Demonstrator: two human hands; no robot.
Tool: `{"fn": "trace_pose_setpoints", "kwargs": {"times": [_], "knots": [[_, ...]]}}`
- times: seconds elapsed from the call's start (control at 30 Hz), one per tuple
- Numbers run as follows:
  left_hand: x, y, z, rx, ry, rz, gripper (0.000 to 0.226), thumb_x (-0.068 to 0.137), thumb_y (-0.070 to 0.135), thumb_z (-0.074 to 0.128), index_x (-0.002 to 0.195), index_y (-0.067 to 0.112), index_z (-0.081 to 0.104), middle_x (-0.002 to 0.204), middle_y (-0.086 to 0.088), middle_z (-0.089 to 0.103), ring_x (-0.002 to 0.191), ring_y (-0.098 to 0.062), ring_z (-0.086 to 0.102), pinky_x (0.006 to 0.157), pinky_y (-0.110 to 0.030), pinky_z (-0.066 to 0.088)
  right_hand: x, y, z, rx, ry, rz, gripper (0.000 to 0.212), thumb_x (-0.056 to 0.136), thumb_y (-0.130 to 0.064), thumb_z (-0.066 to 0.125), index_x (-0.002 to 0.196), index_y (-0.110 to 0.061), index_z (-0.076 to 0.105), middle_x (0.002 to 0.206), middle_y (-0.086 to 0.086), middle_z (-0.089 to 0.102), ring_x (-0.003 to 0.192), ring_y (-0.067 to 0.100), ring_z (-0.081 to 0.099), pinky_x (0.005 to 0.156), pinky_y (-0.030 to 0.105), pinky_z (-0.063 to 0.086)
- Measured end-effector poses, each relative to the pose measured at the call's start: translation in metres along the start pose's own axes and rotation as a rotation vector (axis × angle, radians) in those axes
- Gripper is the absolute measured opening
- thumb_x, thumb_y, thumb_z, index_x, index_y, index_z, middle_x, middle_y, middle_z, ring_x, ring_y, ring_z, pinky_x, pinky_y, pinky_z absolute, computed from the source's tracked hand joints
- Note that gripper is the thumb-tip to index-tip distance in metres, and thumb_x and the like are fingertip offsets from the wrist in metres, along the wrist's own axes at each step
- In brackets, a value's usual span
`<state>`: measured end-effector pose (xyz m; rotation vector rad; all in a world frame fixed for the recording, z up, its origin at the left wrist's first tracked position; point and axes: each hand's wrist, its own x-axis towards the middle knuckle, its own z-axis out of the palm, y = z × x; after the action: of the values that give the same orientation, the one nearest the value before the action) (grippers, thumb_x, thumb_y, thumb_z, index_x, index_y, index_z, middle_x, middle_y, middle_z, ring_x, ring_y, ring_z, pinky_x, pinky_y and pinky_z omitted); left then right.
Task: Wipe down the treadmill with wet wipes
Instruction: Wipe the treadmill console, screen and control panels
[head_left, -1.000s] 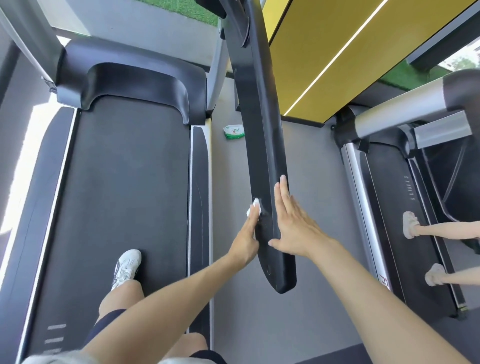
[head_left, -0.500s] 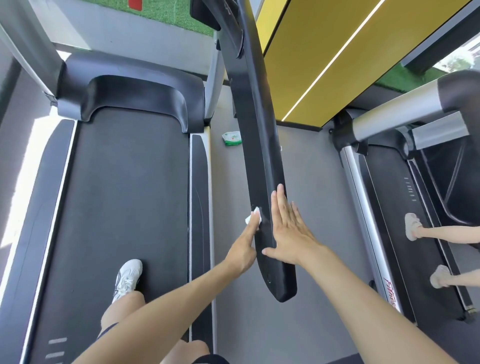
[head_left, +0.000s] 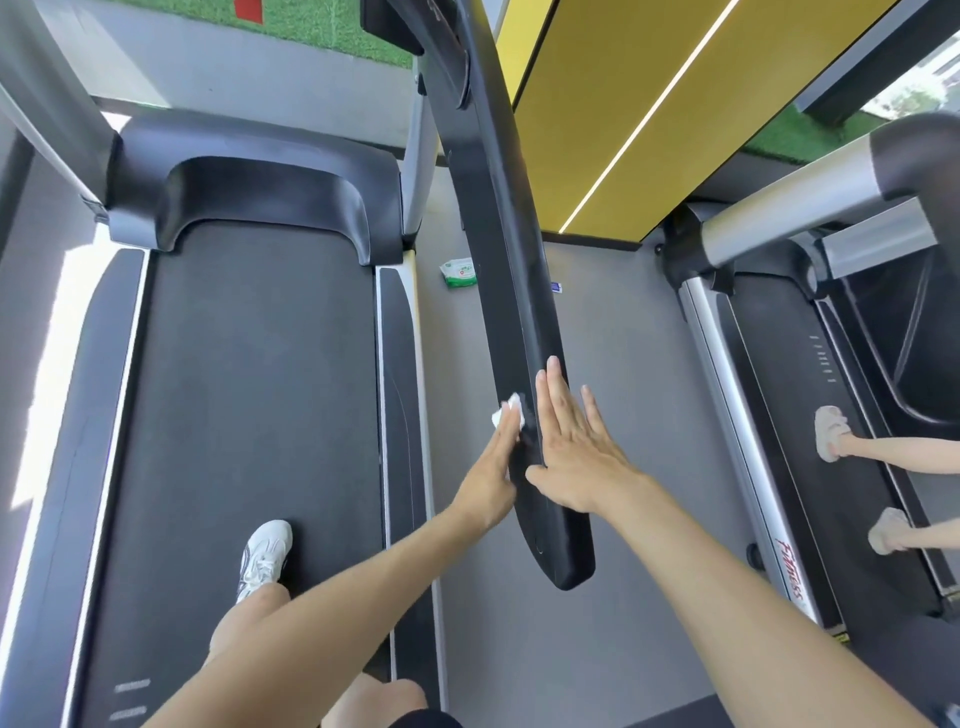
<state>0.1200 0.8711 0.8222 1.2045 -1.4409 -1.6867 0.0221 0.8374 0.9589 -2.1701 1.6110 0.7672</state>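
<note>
Head view has your left hand (head_left: 491, 467) flat, pressing the wipe (head_left: 508, 410) to the near end of the handrail (head_left: 498, 260), right hand (head_left: 571, 457) spread alongside; the belt (head_left: 260, 389) and the rest of the treadmill (head_left: 249, 197) likely remain.

— What stands off to the right?
— A second treadmill (head_left: 779, 395), its silver side rail (head_left: 740, 441) marked with red lettering (head_left: 789, 574). Another person's two feet in pale shoes (head_left: 831, 434) are on its belt.
— And behind?
— A yellow wall panel (head_left: 582, 130) crossed by a thin white light strip (head_left: 649, 115). Green artificial turf (head_left: 322, 21) runs along the top, with a red patch (head_left: 248, 11) on it.
— Lower down?
— Grey floor (head_left: 613, 364), and a white sneaker (head_left: 265, 558) at lower left.
</note>
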Motion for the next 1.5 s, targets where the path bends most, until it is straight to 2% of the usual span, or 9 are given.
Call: {"fn": "trace_pose_setpoints", "kwargs": {"times": [0.1,0.3,0.43,0.6,0.73,0.87,1.13,1.33,1.5], "knots": [[0.024,0.012,-0.010,0.023,0.039,-0.069,0.109,0.072,-0.026,0.029,0.148,0.042,-0.010,0.145,0.040,-0.017,0.135,0.017,-0.014,0.120,-0.033,0.000,0.000,0.000,-0.002,0.002,-0.018,-0.001,0.099,0.089,-0.020,0.041,0.113,-0.022,-0.055,0.129,0.000,-0.061,0.140,0.012,-0.030,0.117,0.042,-0.015],[-0.033,-0.001,0.016,0.130,-0.044,0.149,0.113,0.061,-0.027,0.024,0.147,0.035,-0.012,0.151,0.031,-0.020,0.143,0.003,-0.013,0.115,-0.019,0.002,-0.011,0.010,0.003,0.024,0.066,-0.047,0.094,0.093,-0.023,0.045,0.138,-0.008,-0.036,0.136,0.002,-0.056,0.143,0.008,-0.022,0.111,0.032,-0.023],[-0.003,0.008,0.000,0.049,-0.006,-0.032,0.110,0.066,-0.028,0.022,0.146,0.039,-0.014,0.145,0.032,-0.024,0.139,0.004,-0.021,0.120,-0.030,-0.004,-0.031,0.011,0.011,0.034,0.071,0.001,0.085,0.099,-0.030,0.041,0.144,-0.008,-0.027,0.143,0.001,-0.049,0.136,0.008,-0.033,0.109,0.027,-0.023],[-0.018,0.024,0.011,0.078,0.012,0.030,0.111,0.065,-0.026,0.024,0.147,0.037,-0.015,0.149,0.032,-0.020,0.135,0.018,-0.010,0.119,-0.029,0.002,-0.043,0.007,0.012,0.191,0.025,0.085,0.074,0.101,-0.027,0.038,0.150,-0.019,-0.016,0.152,-0.012,-0.033,0.144,0.017,-0.018,0.116,0.029,0.002],[-0.057,0.000,0.032,0.071,-0.025,0.160,0.108,0.061,-0.025,0.020,0.148,0.032,-0.010,0.157,0.018,-0.014,0.144,0.001,-0.010,0.119,-0.026,0.003,-0.042,0.001,0.015,0.264,0.062,0.111,0.072,0.100,-0.023,0.041,0.152,-0.018,-0.009,0.155,-0.011,-0.026,0.147,0.023,-0.004,0.116,0.032,0.012],[-0.022,0.009,0.012,0.005,0.003,-0.030,0.105,0.068,-0.026,0.019,0.150,0.033,-0.009,0.152,0.024,-0.017,0.140,0.004,-0.016,0.120,-0.033,-0.002,-0.041,-0.001,0.018,0.276,0.093,0.105,0.074,0.099,-0.018,0.043,0.152,-0.016,-0.008,0.156,-0.009,-0.025,0.147,0.022,-0.002,0.116,0.029,0.009],[-0.073,0.000,0.048,0.042,-0.014,0.060,0.107,0.064,-0.024,0.020,0.148,0.036,-0.009,0.156,0.020,-0.013,0.144,0.002,-0.010,0.116,-0.018,0.000,-0.039,-0.002,0.030,0.364,0.135,0.123,0.075,0.098,-0.013,0.045,0.152,-0.018,-0.007,0.155,-0.014,-0.024,0.147,0.024,-0.003,0.115,0.033,0.016],[-0.016,0.005,0.014,0.034,0.067,-0.075,0.100,0.077,-0.023,0.024,0.152,0.035,-0.006,0.151,0.027,-0.015,0.142,0.001,-0.012,0.120,-0.029,0.001,-0.038,-0.002,0.029,0.352,0.116,0.125,0.076,0.098,-0.014,0.046,0.152,-0.020,-0.008,0.154,-0.015,-0.026,0.147,0.025,-0.005,0.115,0.034,0.015],[-0.049,0.002,0.036,0.035,0.005,0.001,0.107,0.069,-0.023,0.023,0.148,0.040,-0.011,0.154,0.026,-0.014,0.138,0.015,-0.008,0.110,-0.007,0.005,-0.038,-0.002,0.028,0.372,0.117,0.129,0.076,0.098,-0.012,0.045,0.152,-0.018,-0.008,0.155,-0.012,-0.025,0.147,0.025,-0.004,0.115,0.035,0.016]]}}
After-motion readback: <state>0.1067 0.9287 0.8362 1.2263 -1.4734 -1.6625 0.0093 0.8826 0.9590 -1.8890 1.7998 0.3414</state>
